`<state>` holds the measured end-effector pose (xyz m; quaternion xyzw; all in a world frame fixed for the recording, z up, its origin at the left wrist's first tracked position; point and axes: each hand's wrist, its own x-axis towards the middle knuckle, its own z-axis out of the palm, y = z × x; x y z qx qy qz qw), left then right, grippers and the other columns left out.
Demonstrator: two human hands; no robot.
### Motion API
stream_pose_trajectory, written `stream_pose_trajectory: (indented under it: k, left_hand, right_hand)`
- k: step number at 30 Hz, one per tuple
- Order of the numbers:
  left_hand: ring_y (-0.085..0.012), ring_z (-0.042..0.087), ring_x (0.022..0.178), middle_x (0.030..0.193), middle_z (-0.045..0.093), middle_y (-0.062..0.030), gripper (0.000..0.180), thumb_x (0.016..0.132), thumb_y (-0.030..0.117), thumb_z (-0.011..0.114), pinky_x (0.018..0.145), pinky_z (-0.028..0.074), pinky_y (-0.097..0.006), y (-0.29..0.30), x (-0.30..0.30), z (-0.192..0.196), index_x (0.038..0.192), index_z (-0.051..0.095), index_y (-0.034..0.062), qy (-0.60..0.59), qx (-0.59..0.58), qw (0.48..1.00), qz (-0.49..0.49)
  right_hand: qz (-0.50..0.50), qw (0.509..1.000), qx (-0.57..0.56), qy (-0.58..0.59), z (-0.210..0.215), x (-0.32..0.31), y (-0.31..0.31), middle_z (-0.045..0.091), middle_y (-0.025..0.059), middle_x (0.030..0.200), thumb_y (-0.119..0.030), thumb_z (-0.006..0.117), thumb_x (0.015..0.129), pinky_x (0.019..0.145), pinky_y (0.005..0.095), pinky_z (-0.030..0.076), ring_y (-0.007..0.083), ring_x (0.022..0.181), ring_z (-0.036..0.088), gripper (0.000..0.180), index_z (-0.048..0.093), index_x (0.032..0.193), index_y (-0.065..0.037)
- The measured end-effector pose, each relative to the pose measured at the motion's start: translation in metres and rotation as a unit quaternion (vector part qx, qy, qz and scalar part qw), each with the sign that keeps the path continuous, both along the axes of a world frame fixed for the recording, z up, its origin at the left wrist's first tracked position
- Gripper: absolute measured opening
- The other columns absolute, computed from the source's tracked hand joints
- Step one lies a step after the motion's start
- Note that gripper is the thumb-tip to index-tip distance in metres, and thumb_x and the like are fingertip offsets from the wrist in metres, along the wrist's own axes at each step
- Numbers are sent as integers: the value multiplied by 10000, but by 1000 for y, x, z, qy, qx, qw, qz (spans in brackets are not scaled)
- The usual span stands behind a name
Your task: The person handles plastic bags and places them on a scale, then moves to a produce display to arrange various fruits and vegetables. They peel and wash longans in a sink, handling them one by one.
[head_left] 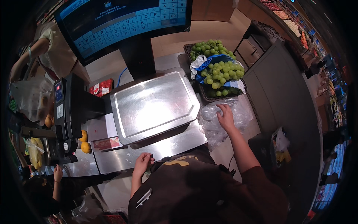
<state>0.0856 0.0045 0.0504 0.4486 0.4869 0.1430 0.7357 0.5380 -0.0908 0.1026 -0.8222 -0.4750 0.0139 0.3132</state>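
The left hand (141, 164) curls near the body — whether around anything, I cannot tell. The right hand (226, 119), fingers loosely parted, is over clear plastic bags (212, 128) lying just right of the metal platform (154, 104); beyond the bags, green grapes (223, 74) fill a dark basket (207, 95).

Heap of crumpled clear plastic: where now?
In the head view, the plastic heap lies right of the metal tray, below the grapes, by the right hand.
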Motion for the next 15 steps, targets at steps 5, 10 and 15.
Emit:
stream_pose_trajectory:
  k: [5,10,15]
  left_hand:
    - [-108,581,819,892,626,-45,208,947,178,498,745,463,-241,-1,92,60,1066,554,17,-30,66,989,-132]
    - [-186,564,1005,1113,580,-110,365,908,188,560,843,454,-295,-13,191,78,1230,485,33,-47,145,969,-194]
    - [-268,412,1229,1394,327,-175,796,821,201,679,958,400,-351,-37,259,91,1429,189,42,-47,255,954,-152]
  right_hand:
    - [115,985,-120,-46,-13,-5,2,519,95,1117,-164,666,735,923,426,353,288,1113,453,332,608,1061,-139]
    - [155,975,-154,-34,-26,16,14,527,103,1117,-129,668,683,906,409,359,299,1101,460,270,611,945,-102]
    - [212,973,79,35,61,0,1,548,104,1084,-39,634,621,895,423,359,319,1071,488,227,497,801,-48]
